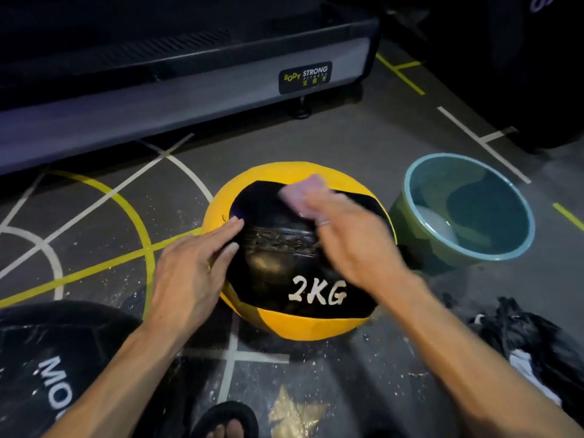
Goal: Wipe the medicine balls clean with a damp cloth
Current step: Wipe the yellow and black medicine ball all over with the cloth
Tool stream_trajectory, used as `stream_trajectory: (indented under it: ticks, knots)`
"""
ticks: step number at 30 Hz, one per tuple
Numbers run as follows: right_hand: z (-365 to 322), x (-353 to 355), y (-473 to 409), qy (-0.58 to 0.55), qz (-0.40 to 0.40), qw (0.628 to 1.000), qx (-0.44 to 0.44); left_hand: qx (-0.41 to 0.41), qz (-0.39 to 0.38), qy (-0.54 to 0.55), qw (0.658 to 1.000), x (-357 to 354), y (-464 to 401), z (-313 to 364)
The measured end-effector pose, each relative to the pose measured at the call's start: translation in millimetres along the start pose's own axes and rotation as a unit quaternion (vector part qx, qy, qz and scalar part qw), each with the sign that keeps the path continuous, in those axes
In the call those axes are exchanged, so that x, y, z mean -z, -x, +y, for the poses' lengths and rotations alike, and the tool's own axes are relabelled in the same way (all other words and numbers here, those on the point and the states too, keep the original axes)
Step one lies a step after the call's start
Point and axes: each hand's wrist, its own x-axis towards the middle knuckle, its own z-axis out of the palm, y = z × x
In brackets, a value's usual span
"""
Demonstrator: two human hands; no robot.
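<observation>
- the wiping step is underway: the right hand [344, 238] is pressing a pink cloth [301, 192] against the top of the yellow and black medicine ball [284, 273], which is sitting on the floor [363, 147].
- the left hand [192, 267] is lying flat, fingers straight, steadying the ball's side.
- next, turning the ball will likely expose unwiped panels.
- the green bucket [407, 222] just beside it is holding water.

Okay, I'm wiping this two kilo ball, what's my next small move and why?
Probably sweep the pink cloth under your right hand down across the black panel toward the 2KG marking, since the cloth sits at the medicine ball's top and your left hand already steadies it.
</observation>
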Motion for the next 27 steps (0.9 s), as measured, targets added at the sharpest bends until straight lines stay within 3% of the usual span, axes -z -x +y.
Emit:
stream_trajectory:
  ticks: [2, 4, 7, 10, 14, 19, 27]
  knots:
    - [31.2, 14.1, -4.6, 0.03, 0.035, 0.99, -0.134, 0.044, -0.012, 0.071, 0.996, -0.7, -2.2, -1.7]
    - [30.1, 7.6, -12.5, 0.05, 0.052, 0.985, -0.155, 0.077, -0.026, 0.14, 0.987, -3.7, -10.1, 0.9]
    - [-17.9, -14.8, -22.3, 0.003, 0.034, 0.999, -0.025, 0.082, -0.041, 0.23, 0.969, -9.2, -26.5, 9.4]
    - [-41.1, -36.5, -9.9, 0.071, -0.007, 0.99, 0.123, 0.093, -0.032, 0.293, 0.951, -9.1, -39.9, 14.2]
    - [-11.3, -37.8, 35.8, 0.147, -0.034, 0.964, 0.219, 0.09, -0.034, 0.236, 0.967, -16.2, -36.5, 5.0]
    - [41.3, -47.2, 115.0, 0.166, -0.111, 0.908, 0.368, 0.123, -0.052, 0.295, 0.946, -15.7, -48.3, 3.9]
    - [73.6, -12.9, 101.0, 0.111, 0.017, 0.963, 0.246, 0.091, -0.03, 0.172, 0.98, -12.6, -45.5, 13.4]
